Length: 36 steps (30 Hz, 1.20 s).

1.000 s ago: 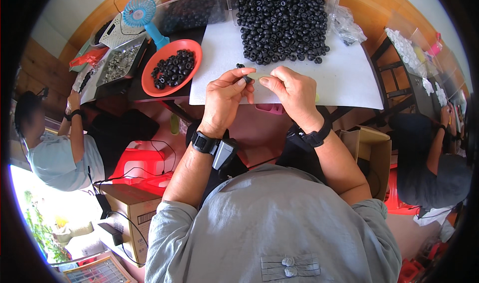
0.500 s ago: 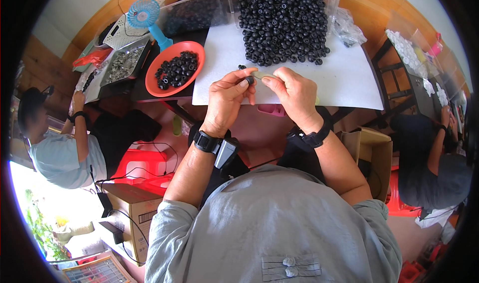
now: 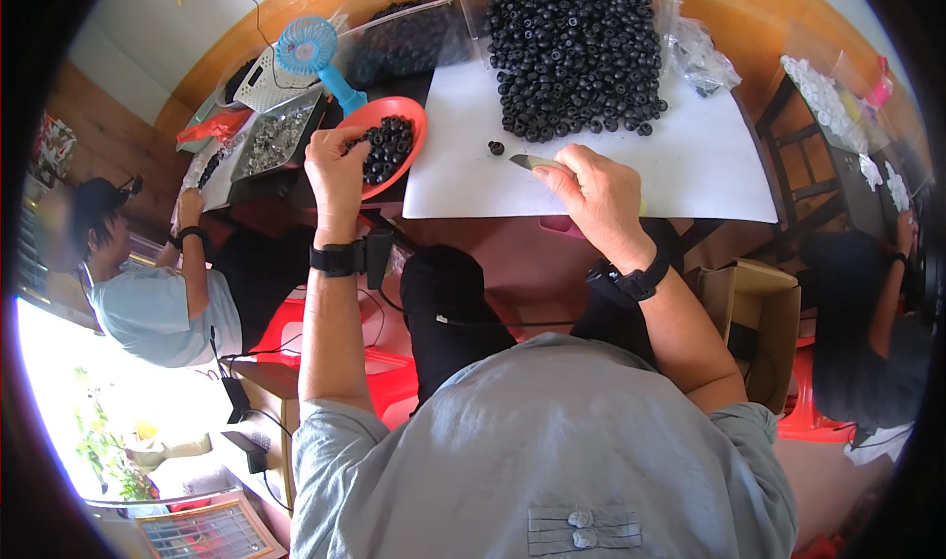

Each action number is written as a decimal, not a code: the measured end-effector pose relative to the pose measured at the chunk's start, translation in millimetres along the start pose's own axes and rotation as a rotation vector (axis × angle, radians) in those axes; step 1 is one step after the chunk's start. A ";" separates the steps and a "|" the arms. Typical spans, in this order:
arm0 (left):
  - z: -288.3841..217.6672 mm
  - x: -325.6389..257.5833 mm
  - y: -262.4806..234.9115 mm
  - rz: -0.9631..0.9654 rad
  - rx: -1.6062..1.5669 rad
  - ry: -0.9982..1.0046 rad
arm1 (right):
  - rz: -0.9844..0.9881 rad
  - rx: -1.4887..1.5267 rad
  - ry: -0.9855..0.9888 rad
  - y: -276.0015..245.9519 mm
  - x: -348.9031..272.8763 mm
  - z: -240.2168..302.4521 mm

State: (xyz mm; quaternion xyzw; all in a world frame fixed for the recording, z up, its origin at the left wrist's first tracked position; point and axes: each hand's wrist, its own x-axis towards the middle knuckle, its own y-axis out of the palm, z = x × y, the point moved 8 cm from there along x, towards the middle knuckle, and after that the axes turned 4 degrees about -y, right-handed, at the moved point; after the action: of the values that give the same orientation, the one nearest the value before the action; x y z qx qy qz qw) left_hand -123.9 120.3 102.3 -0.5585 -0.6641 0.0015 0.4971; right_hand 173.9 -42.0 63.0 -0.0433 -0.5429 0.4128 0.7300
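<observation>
My left hand (image 3: pixel 335 177) is over the left side of an orange bowl (image 3: pixel 422 131), its fingers bent and drawn together. Whatever lies between those fingertips, if anything, is too small to make out. Black round parts (image 3: pixel 387 150) like beads fill part of the bowl. In my right hand (image 3: pixel 603 199), thumb and fingers close round a small knife (image 3: pixel 532 162), whose short blade points left above the white sheet (image 3: pixel 453 180). One or two loose black parts (image 3: pixel 496 148) lie just beyond the blade tip.
A large heap of black parts (image 3: pixel 576 47) covers the sheet's far side. A blue fan (image 3: pixel 307 47) stands behind the bowl, near a tray of shiny small pieces (image 3: pixel 281 135). Co-workers sit left (image 3: pixel 163 293) and right (image 3: pixel 867 342). An open cardboard box (image 3: pixel 759 313) stands by my right arm.
My left hand has left the knife, where it held a black part, and moved left to the bowl. The right hand keeps the knife over the sheet. The whole view has shifted slightly.
</observation>
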 end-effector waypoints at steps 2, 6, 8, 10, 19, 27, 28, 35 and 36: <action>-26.2 -9.4 10.9 -0.081 0.177 0.212 | 0.004 -0.007 0.000 1.7 -0.9 -0.6; -77.0 -30.2 73.3 0.189 -0.173 0.172 | -0.022 -0.001 -0.009 1.4 -3.0 -2.3; -103.9 -39.2 95.6 0.282 -0.170 0.301 | -0.021 0.008 -0.007 0.5 -2.4 -1.4; -116.9 -47.4 108.4 0.318 -0.093 0.394 | -0.017 0.012 -0.002 0.6 -2.3 0.5; -104.6 -49.7 104.9 0.306 -0.215 0.237 | -0.022 0.001 -0.015 -1.1 -4.2 -3.7; -93.8 -84.8 113.8 0.628 -1.181 -0.530 | 0.005 0.034 0.028 -0.3 -3.5 -2.0; -95.6 -87.8 115.6 0.624 -1.204 -0.545 | 0.005 0.039 0.036 -0.4 -3.7 -2.3; -92.8 -92.4 121.8 0.625 -1.343 -0.566 | 0.034 0.111 0.104 0.3 -5.0 -9.1; -91.9 -92.9 121.7 0.622 -1.346 -0.568 | 0.037 0.109 0.103 0.0 -4.5 -9.2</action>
State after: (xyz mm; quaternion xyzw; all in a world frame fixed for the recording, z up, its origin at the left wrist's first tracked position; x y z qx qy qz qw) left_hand 16.1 46.3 19.8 -0.8772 -0.4371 -0.1191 -0.1589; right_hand 181.2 -41.4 55.8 -0.0346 -0.4805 0.4527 0.7503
